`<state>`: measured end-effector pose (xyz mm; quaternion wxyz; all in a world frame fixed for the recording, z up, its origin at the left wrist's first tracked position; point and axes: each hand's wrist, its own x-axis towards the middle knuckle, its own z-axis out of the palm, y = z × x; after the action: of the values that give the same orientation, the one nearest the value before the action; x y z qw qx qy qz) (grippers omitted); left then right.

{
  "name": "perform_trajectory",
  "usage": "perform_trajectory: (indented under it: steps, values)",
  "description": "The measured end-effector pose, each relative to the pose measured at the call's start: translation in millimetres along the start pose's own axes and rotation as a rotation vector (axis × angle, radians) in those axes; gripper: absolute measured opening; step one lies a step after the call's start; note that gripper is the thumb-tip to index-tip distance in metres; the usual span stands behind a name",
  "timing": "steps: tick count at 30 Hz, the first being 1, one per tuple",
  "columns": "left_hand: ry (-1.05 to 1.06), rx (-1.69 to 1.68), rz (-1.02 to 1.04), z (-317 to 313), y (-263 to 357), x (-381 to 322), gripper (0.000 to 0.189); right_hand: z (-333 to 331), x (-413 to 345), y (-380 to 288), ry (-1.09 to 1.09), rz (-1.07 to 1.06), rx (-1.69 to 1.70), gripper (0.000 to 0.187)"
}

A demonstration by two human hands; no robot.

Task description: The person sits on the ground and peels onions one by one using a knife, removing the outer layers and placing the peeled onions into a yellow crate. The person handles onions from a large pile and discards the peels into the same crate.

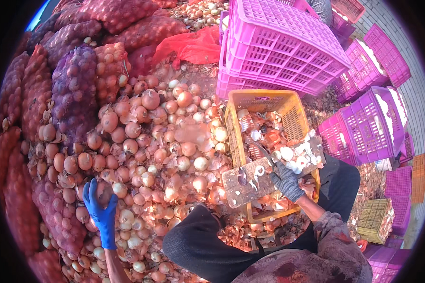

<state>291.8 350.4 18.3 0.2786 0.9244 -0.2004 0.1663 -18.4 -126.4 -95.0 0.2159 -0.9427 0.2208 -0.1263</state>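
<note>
My left hand (105, 223), in a blue glove, reaches into the onion heap at the left. Its thumb and fingers are around a large brown onion (104, 195). My right hand (287, 182) wears a grey knit glove and grips a knife; the blade (264, 151) points up and left. That hand rests over a worn wooden board (239, 189), which lies across a yellow plastic crate (232, 132). White onion trimmings (301, 161) and a peeled onion (287, 153) are at the board's right part. Skins and scraps (269, 131) fill the crate's bottom.
Loose unpeeled onions (156, 141) spread across the ground. Full mesh sacks (74, 92) are piled at the left and back. Upturned purple crates (287, 39) stand beyond the yellow crate. Several crates of white onions (372, 123) line the right, beside my bent knee (194, 240).
</note>
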Motion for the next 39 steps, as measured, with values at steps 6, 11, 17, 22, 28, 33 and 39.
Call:
perform_trajectory:
  steps: [6,11,17,22,28,33,39]
  values:
    - [-0.653,-0.412,0.586,91.2,272.5,-54.1,0.069,-10.9,-11.8,10.6,-0.152,0.258,0.563,0.049]
    - [-0.676,-0.361,0.387,175.9,319.1,-131.5,0.077,-35.9,-45.8,14.0,-0.038,0.232,0.566,0.044]
    - [-0.543,-0.577,0.240,188.5,335.1,-157.9,0.062,-68.0,-122.4,26.6,-0.092,0.296,0.446,0.050]
    - [-0.303,-0.637,0.077,205.0,351.9,-175.8,0.046,-43.6,-151.8,30.7,0.035,0.058,0.387,0.047]
    - [-0.195,-0.709,-0.054,218.4,350.3,-185.1,0.054,-58.2,-150.4,21.7,0.113,0.029,0.458,0.043]
    - [-0.180,-0.648,-0.047,220.9,353.0,-186.0,0.052,-58.8,-142.5,9.4,-0.039,0.062,0.411,0.047]
    - [-0.116,-0.661,-0.077,230.1,349.0,-185.7,0.049,-57.8,-132.2,-1.1,-0.148,0.069,0.354,0.048]
